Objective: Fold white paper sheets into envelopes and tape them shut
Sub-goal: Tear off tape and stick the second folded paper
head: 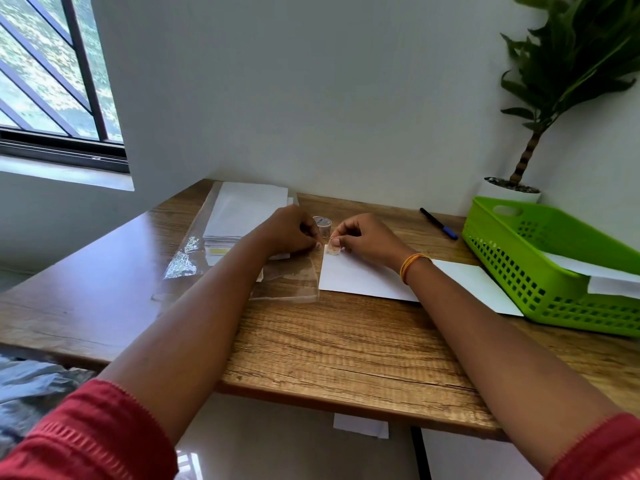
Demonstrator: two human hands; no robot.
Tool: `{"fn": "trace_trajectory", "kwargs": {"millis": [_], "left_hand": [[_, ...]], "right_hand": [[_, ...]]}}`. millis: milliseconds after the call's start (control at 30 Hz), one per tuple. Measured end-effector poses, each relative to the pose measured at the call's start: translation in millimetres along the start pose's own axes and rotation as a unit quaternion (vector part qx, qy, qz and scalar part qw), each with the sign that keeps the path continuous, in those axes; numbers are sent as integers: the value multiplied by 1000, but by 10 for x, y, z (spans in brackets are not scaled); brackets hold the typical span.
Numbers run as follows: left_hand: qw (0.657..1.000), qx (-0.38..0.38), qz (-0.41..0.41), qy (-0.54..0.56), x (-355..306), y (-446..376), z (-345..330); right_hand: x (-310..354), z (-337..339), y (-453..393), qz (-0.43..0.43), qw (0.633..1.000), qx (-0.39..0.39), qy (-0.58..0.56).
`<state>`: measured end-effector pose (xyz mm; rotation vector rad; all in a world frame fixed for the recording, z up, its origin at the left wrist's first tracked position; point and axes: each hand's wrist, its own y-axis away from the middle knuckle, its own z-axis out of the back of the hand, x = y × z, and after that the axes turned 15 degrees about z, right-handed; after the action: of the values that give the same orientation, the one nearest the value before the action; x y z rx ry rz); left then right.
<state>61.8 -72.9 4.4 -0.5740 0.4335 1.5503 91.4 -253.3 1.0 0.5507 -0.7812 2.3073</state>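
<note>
A folded white paper sheet lies flat on the wooden table, running right toward the green basket. My right hand pinches a short piece of clear tape at the sheet's far left corner. My left hand has its fingers curled and its fingertips meet the same tape piece from the left. A small roll of clear tape stands just behind the two hands. A stack of white sheets lies on a clear plastic wrapper at the back left.
A green perforated basket holding white paper stands at the right edge. A black and blue pen lies behind the sheet. A potted plant stands in the back right corner. A scrap of paper lies on the floor below.
</note>
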Motion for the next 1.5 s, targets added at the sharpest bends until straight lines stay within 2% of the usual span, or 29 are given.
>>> {"fn": "trace_trajectory", "kwargs": {"millis": [200, 567, 867, 1200, 1333, 1500], "left_hand": [[994, -52, -56, 77, -85, 71, 13], [999, 0, -23, 40, -78, 44, -33], [999, 3, -42, 30, -71, -17, -122], [997, -2, 50, 56, -74, -35, -190], [995, 5, 85, 59, -77, -19, -194], [989, 38, 126, 68, -149, 39, -99]], "right_hand": [[1, 40, 6, -13, 1000, 10, -12], [6, 8, 3, -9, 999, 38, 16], [-74, -37, 13, -11, 1000, -4, 14], [-111, -115, 76, -26, 991, -131, 20], [-93, -114, 89, -37, 991, -123, 23], [21, -29, 82, -62, 995, -75, 10]]}}
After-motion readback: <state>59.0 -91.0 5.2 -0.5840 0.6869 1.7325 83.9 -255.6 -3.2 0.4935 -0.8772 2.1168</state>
